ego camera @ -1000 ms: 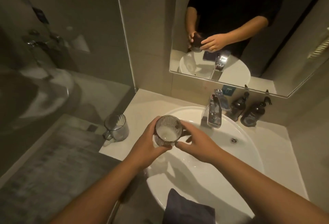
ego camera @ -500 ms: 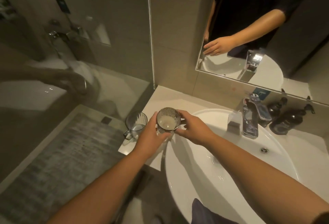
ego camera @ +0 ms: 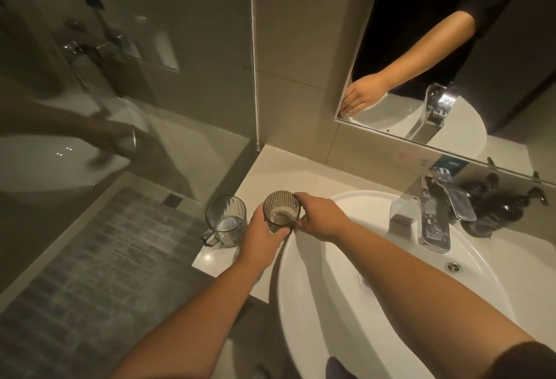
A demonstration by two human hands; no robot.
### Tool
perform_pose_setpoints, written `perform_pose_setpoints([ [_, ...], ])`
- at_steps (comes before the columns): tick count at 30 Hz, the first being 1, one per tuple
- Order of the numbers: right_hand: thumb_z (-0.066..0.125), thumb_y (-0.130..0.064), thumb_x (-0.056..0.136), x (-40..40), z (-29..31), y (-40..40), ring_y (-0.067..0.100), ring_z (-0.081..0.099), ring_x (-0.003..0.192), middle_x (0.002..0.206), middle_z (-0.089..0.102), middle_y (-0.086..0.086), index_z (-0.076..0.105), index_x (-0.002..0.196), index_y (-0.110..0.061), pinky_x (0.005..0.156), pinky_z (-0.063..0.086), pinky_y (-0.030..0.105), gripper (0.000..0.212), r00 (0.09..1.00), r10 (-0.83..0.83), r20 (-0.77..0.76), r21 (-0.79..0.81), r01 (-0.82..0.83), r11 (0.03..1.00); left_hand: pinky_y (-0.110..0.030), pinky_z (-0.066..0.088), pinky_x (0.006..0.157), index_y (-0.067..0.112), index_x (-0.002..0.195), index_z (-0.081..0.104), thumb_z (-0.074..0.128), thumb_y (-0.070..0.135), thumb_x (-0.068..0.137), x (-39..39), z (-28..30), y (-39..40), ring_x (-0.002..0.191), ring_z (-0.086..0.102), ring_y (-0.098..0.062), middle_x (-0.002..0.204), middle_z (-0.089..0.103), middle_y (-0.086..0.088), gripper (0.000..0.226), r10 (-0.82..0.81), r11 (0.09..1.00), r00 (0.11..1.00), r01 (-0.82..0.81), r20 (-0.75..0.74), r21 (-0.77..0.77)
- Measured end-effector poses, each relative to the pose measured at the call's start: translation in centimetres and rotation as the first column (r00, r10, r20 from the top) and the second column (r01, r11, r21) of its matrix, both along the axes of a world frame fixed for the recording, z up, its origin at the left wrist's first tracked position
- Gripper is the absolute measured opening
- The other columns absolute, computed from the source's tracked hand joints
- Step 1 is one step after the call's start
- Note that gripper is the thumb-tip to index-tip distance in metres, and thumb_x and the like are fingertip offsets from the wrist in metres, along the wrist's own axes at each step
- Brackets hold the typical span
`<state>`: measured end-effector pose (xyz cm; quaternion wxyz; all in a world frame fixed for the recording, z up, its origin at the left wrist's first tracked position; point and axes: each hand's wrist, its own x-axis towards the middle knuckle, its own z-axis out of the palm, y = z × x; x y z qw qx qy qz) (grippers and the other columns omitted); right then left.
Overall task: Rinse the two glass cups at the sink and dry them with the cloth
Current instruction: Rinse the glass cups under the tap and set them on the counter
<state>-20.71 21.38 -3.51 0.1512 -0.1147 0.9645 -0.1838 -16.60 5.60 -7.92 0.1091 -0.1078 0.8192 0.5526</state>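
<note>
Pale tabletop (ego camera: 270,168), white sink (ego camera: 331,333) on the right, tap (ego camera: 433,222) at the far side, mirror (ego camera: 451,47) above. A mug (ego camera: 225,222) stands left. Both hands wrap one ribbed cup (ego camera: 281,211) at the sink's left rim: left hand (ego camera: 261,235) curls round its near side, right hand (ego camera: 322,217) pinches its rim. Cloth (ego camera: 340,369) lies near.

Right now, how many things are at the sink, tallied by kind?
Glass cups: 2, the held cup and the handled cup on the counter
Dark pump bottles: 2, one nearer, one behind
Faucet: 1
Dark cloth: 1
Total: 6
</note>
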Motion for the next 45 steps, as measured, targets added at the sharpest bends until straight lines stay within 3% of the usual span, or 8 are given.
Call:
perform_pose_setpoints([
  [9, 0.053, -0.04, 0.087, -0.8, -0.3, -0.4, 0.027, 0.062, 0.107, 0.116, 0.069, 0.001, 0.051, 0.124, -0.023, 0.09, 0.042, 0.037, 0.042, 0.996, 0.09, -0.004, 0.215, -0.087, 0.973, -0.029, 0.044, 0.101, 0.017, 0.144, 0.044, 0.08, 0.011, 0.08, -0.4, -0.8, -0.1, 0.119, 0.057, -0.018, 0.131, 0.062, -0.001, 0.074, 0.021, 0.998, 0.999, -0.018, 0.04, -0.064],
  [13, 0.048, -0.034, 0.091, -0.2, 0.1, -0.4, 0.034, 0.061, 0.101, 0.11, 0.068, 0.011, 0.048, 0.122, -0.014, 0.078, 0.041, 0.035, 0.037, 0.993, 0.12, 0.012, 0.252, -0.12, 0.96, -0.042, 0.048, 0.107, 0.021, 0.144, 0.042, 0.08, 0.042, 0.065, -0.8, -2.8, -0.8, 0.123, 0.058, -0.024, 0.134, 0.061, -0.003, 0.091, 0.026, 0.995, 0.996, -0.017, 0.084, -0.098],
  [18, 0.047, -0.026, 0.091, 2.1, 0.4, 0.5, 0.033, 0.048, 0.123, 0.132, 0.054, 0.012, 0.046, 0.132, -0.01, 0.098, 0.042, 0.037, 0.044, 0.996, 0.035, -0.087, 0.167, -0.02, 0.986, -0.02, 0.044, 0.071, 0.024, 0.127, 0.05, 0.073, 0.026, 0.085, 2.6, 1.3, -1.6, 0.092, 0.058, -0.007, 0.106, 0.063, 0.01, 0.048, -0.074, 0.989, 0.974, 0.098, 0.212, -0.108],
  [24, 0.062, -0.021, 0.081, 8.3, 1.4, -2.6, 0.031, 0.059, 0.112, 0.124, 0.062, 0.01, 0.063, 0.12, -0.014, 0.097, 0.045, 0.039, 0.04, 0.932, 0.083, -0.353, -0.042, -0.105, 0.994, -0.032, 0.048, 0.104, 0.011, 0.149, 0.042, 0.068, 0.033, 0.092, 6.9, 0.9, -5.8, 0.133, 0.052, -0.022, 0.148, 0.052, -0.009, 0.066, -0.138, 0.963, 0.949, 0.195, 0.285, -0.184],
  [29, 0.047, -0.033, 0.094, 11.7, 0.5, -7.2, 0.016, 0.054, 0.116, 0.131, 0.058, -0.001, 0.056, 0.131, -0.022, 0.096, 0.041, 0.026, 0.039, 0.987, 0.114, -0.117, -0.122, -0.128, 0.984, -0.009, 0.041, 0.067, 0.016, 0.104, 0.065, 0.068, 0.021, 0.091, 8.4, 1.1, -10.0, 0.09, 0.062, -0.015, 0.099, 0.069, -0.002, 0.014, 0.104, 0.983, 0.985, -0.08, 0.137, -0.167],
  [33, 0.048, -0.033, 0.094, 10.7, -0.4, -10.5, 0.019, 0.056, 0.117, 0.135, 0.058, 0.003, 0.051, 0.136, -0.018, 0.094, 0.042, 0.028, 0.045, 0.999, 0.019, 0.043, -0.223, -0.009, 0.975, -0.028, 0.044, 0.077, 0.014, 0.113, 0.058, 0.07, 0.027, 0.091, 6.6, 1.4, -12.0, 0.097, 0.062, -0.021, 0.109, 0.063, -0.005, 0.028, 0.305, 0.937, 0.952, -0.301, -0.005, -0.179],
  [37, 0.047, -0.027, 0.092, 9.1, -1.3, -12.2, 0.026, 0.059, 0.111, 0.123, 0.064, 0.007, 0.05, 0.133, -0.019, 0.086, 0.045, 0.03, 0.042, 0.988, -0.085, 0.128, -0.282, 0.119, 0.952, -0.038, 0.052, 0.092, 0.011, 0.129, 0.054, 0.068, 0.036, 0.092, 4.4, 1.4, -12.1, 0.108, 0.061, -0.021, 0.121, 0.059, -0.003, 0.046, 0.281, 0.955, 0.959, -0.276, 0.033, -0.111],
  [45, 0.044, -0.024, 0.086, 7.7, -2.7, -13.3, 0.03, 0.061, 0.105, 0.114, 0.065, 0.01, 0.051, 0.124, -0.016, 0.084, 0.046, 0.034, 0.04, 0.96, -0.185, 0.21, -0.274, 0.239, 0.931, -0.025, 0.046, 0.066, 0.009, 0.094, 0.066, 0.057, 0.03, 0.099, 3.1, 0.6, -11.5, 0.079, 0.061, -0.017, 0.087, 0.068, -0.002, 0.023, 0.19, 0.976, 0.981, -0.185, 0.029, -0.118],
])
